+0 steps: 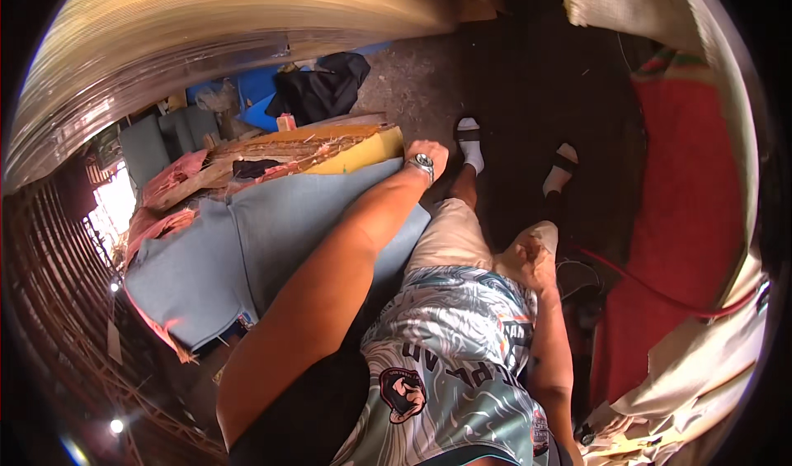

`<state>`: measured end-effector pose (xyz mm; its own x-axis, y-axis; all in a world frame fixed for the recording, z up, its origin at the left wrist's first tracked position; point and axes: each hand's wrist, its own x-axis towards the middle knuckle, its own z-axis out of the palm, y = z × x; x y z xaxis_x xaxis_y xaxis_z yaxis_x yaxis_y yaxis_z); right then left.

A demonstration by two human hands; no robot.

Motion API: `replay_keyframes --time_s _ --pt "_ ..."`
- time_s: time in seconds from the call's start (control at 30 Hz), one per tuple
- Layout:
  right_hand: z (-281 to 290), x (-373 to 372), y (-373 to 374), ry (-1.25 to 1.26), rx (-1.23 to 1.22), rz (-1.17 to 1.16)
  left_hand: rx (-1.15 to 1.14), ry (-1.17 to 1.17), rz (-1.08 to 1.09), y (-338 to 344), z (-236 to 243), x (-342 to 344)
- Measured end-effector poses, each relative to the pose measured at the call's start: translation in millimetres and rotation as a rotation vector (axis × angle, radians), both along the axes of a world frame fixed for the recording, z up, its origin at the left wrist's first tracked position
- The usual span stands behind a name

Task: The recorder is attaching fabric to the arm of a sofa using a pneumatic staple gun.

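My left hand, a watch on its wrist, has its fingers closed at the upper right corner of a grey-blue upholstered piece at my left side. This piece has torn yellow foam, splintered wood and pink material along its far edge. My right hand is beside my right thigh, its fingers curled; I cannot make out what, if anything, is inside them. My two feet, in white socks and dark sandal straps, are on the dark floor beyond.
More grey cushions, blue material and black fabric lie at the far left. A large beige piece spans the top. At right stand red fabric and pale sheeting, with a red hose crossing.
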<state>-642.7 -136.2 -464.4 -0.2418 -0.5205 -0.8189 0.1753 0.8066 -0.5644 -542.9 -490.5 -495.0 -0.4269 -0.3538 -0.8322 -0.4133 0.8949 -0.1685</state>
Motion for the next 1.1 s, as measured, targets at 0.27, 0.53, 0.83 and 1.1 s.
replay_keyframes --time_s 0.27,0.53,0.83,1.1 --pt "-6.3 64.9 -103.1 0.058 -0.265 0.065 -0.005 0.08 0.003 -105.2 -12.6 6.1" --pt "-73.9 25.2 -179.1 0.051 -0.194 -0.154 0.409 -0.09 0.005 88.2 -10.8 45.8" --pt "-101.7 109.9 -328.4 -0.658 -0.123 -0.573 0.327 -0.166 0.238 51.4 13.3 119.3" --pt "-105.8 153.9 -354.8 -0.332 -0.108 -0.622 0.284 -0.116 0.308 75.2 -34.7 156.2"
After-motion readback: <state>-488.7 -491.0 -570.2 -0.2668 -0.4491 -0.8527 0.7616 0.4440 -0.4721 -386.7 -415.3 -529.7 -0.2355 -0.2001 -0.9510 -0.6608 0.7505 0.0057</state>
